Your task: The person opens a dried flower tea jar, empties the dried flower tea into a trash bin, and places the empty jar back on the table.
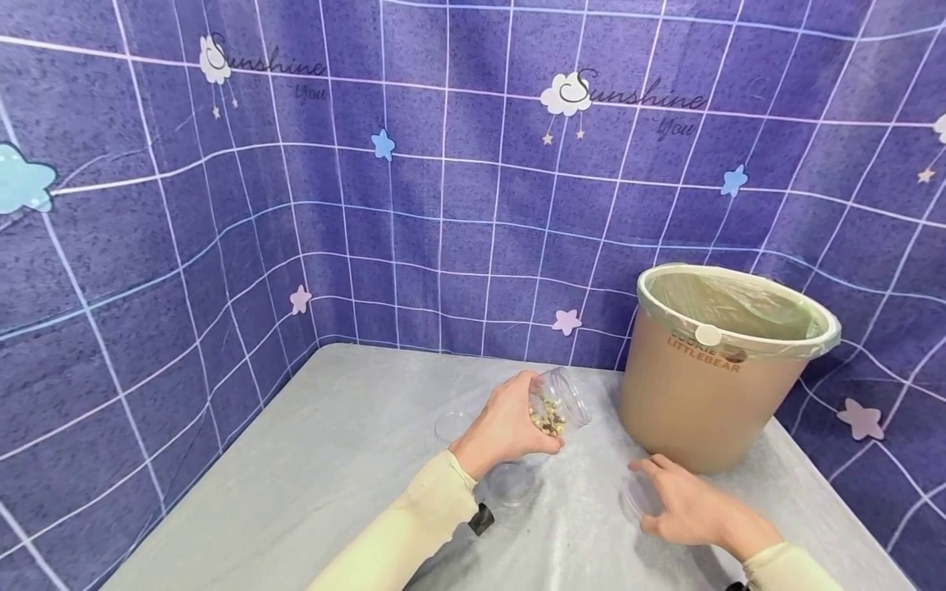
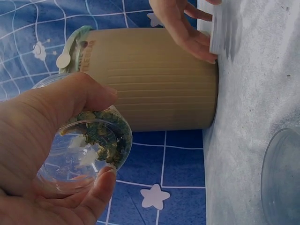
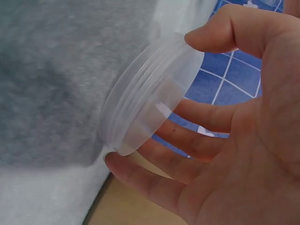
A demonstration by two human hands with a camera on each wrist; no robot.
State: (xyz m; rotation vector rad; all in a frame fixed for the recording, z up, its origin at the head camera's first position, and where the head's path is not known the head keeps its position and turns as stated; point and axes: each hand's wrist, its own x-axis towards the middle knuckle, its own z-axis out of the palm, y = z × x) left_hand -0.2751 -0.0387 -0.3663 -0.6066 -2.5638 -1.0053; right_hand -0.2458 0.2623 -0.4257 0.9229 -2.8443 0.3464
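My left hand [image 1: 506, 420] grips a clear plastic jar [image 1: 567, 396] round its body, thumb on one side and fingers on the other. The jar is tipped over to the right, above the table. Dried yellowish-green and brown bits [image 2: 110, 140], like dried flowers, lie gathered along its lower side. Near the bin's foot, my right hand [image 1: 687, 502] holds a clear screw lid [image 3: 152, 96] by its edge between thumb and fingertips. The lid is close over the table surface, with its ridged thread showing in the right wrist view.
A round clear piece [image 1: 511, 483] lies on the grey table [image 1: 355, 460] by my left wrist, and a thin clear disc [image 1: 452, 426] lies farther back. A tan bin [image 1: 698, 402] with a green liner stands at the right. Purple gridded cloth [image 1: 473, 205] hangs behind.
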